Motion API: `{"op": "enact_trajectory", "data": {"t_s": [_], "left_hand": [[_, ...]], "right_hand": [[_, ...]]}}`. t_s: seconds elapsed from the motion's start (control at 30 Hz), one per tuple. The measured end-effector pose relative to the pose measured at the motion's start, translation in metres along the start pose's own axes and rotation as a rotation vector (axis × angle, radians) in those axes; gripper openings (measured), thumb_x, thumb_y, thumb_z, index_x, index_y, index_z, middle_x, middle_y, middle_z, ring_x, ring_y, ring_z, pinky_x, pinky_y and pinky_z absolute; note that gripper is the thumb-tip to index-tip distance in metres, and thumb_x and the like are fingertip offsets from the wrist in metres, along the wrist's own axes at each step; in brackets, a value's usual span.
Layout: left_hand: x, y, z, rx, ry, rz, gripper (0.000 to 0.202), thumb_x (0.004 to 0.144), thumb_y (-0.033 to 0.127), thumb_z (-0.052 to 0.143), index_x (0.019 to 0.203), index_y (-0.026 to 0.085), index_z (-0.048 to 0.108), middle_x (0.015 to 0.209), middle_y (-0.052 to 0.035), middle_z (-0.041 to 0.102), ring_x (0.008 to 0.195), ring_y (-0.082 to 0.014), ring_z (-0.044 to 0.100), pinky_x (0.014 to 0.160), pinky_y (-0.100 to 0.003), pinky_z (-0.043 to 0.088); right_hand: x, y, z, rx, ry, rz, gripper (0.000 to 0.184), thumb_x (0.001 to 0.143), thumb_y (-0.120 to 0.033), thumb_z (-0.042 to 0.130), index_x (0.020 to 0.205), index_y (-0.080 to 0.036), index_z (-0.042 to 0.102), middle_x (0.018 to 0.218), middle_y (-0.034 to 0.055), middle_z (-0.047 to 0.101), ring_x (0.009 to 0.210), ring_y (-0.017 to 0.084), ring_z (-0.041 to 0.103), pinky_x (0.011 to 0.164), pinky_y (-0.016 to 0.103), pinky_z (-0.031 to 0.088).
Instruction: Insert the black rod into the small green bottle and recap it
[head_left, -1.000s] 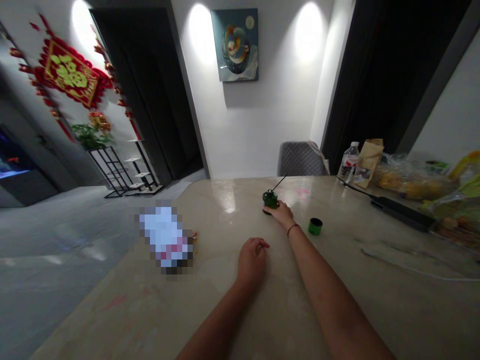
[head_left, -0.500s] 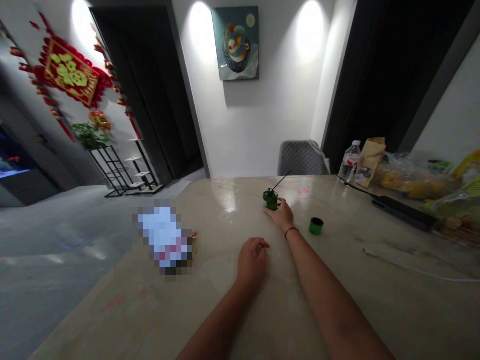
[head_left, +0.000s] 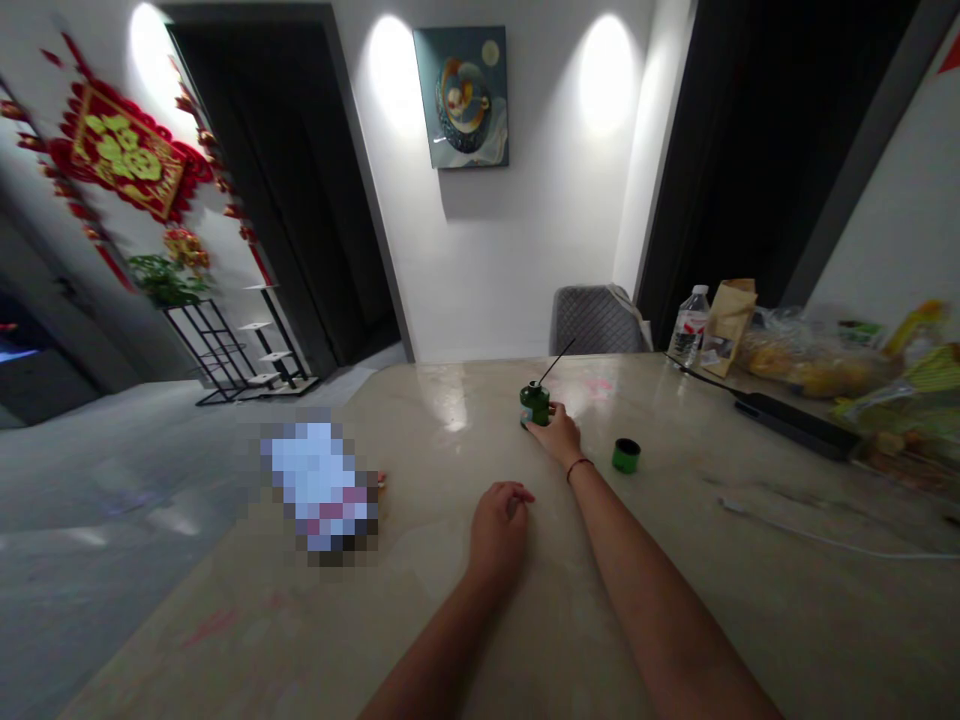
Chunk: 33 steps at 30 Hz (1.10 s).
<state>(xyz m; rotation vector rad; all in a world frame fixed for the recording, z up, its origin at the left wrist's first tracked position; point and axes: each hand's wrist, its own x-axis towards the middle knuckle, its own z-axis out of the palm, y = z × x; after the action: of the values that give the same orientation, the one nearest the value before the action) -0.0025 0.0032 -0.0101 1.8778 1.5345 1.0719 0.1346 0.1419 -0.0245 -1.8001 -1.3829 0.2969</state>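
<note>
My right hand (head_left: pixel 556 434) is closed around the right side of a small green glass bottle (head_left: pixel 534 407) that stands upright on the table. From the bottle's neck a thin dark stick (head_left: pixel 559 362) slants up to the right. A green cap (head_left: pixel 626 456), its dark hollow facing up, sits on the table to the right of this hand. Nearer to me, my left hand (head_left: pixel 501 530) rests on the tabletop, holding nothing, with its fingers loosely bent and a gap by the thumb.
On the marble-look table (head_left: pixel 420 600), a pixelated object (head_left: pixel 319 485) lies at left. A black power strip (head_left: pixel 795 425), a white cable (head_left: pixel 810 542), a water bottle (head_left: pixel 688 330), a paper bag (head_left: pixel 729 325) and plastic bags of food (head_left: pixel 810 360) are at right. A grey chair (head_left: pixel 596 320) stands behind.
The whole view has shifted slightly. My right hand still grips the green bottle, and my left hand keeps its place on the table.
</note>
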Motion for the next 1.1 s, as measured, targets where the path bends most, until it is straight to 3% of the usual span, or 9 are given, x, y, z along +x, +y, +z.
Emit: {"op": "enact_trajectory", "data": {"t_s": [0.17,0.37,0.67,0.93,1.1], "left_hand": [[0.000,-0.001,0.000,-0.004,-0.004,0.007,0.020,0.071,0.005,0.044,0.074,0.017,0.061,0.090,-0.0030,0.061,0.089,-0.0132,0.055,0.085,-0.028,0.040],[0.001,-0.004,0.002,-0.004,0.002,0.028,0.020,0.071,0.006,0.044,0.073,0.017,0.060,0.089,-0.0024,0.060,0.088,-0.0128,0.055,0.085,-0.028,0.041],[0.001,-0.002,0.001,0.006,-0.002,0.012,0.020,0.071,0.006,0.044,0.073,0.018,0.060,0.092,-0.0028,0.061,0.092,-0.0135,0.055,0.087,-0.029,0.040],[0.001,-0.003,0.002,-0.007,-0.002,0.025,0.020,0.070,0.006,0.044,0.073,0.018,0.061,0.090,-0.0029,0.062,0.090,-0.0136,0.055,0.085,-0.029,0.040],[0.000,-0.001,0.001,0.008,-0.005,0.021,0.020,0.070,0.007,0.044,0.072,0.017,0.060,0.088,-0.0031,0.062,0.089,-0.0140,0.055,0.085,-0.030,0.040]], "right_hand": [[-0.003,-0.004,0.000,-0.130,0.017,-0.018,0.073,0.060,-0.050,0.063,0.119,-0.015,0.039,0.111,0.0137,0.057,0.104,0.028,0.052,0.082,0.038,0.040],[-0.002,-0.002,0.000,-0.108,-0.026,-0.029,0.069,0.063,-0.047,0.062,0.120,-0.016,0.038,0.109,0.0113,0.060,0.101,0.026,0.054,0.084,0.037,0.040],[0.005,0.007,-0.001,0.049,-0.198,-0.108,0.054,0.063,-0.037,0.066,0.112,-0.020,0.047,0.103,0.0066,0.063,0.095,0.020,0.059,0.081,0.031,0.042],[0.003,0.006,0.003,0.053,-0.076,-0.118,0.061,0.057,-0.038,0.070,0.110,-0.018,0.049,0.102,0.0084,0.063,0.094,0.021,0.059,0.080,0.030,0.043],[0.004,0.009,0.005,0.061,-0.103,-0.106,0.061,0.060,-0.038,0.068,0.113,-0.020,0.046,0.100,0.0062,0.064,0.091,0.018,0.060,0.079,0.030,0.044]]}}
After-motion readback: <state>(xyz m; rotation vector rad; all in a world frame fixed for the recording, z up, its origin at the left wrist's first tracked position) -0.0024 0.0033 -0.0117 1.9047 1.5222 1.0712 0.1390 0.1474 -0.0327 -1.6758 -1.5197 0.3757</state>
